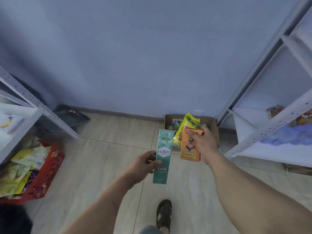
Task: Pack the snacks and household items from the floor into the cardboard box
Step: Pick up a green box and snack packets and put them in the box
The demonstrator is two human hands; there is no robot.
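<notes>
My left hand (142, 166) grips a long teal carton (163, 156) around its middle, holding it upright above the floor. My right hand (205, 146) pinches an orange snack packet (189, 149) together with a yellow-green snack bag (187, 127). Both packets hang just in front of the open cardboard box (213, 127), which stands on the floor against the wall. A few packets lie inside the box, partly hidden by what I hold.
A red basket (49, 171) heaped with snack bags sits on the floor at the left. White metal shelving (50, 114) flanks the left, another rack (270, 129) the right. A dark tray (72, 115) lies by the wall. My sandalled foot (164, 215) stands on the tiles.
</notes>
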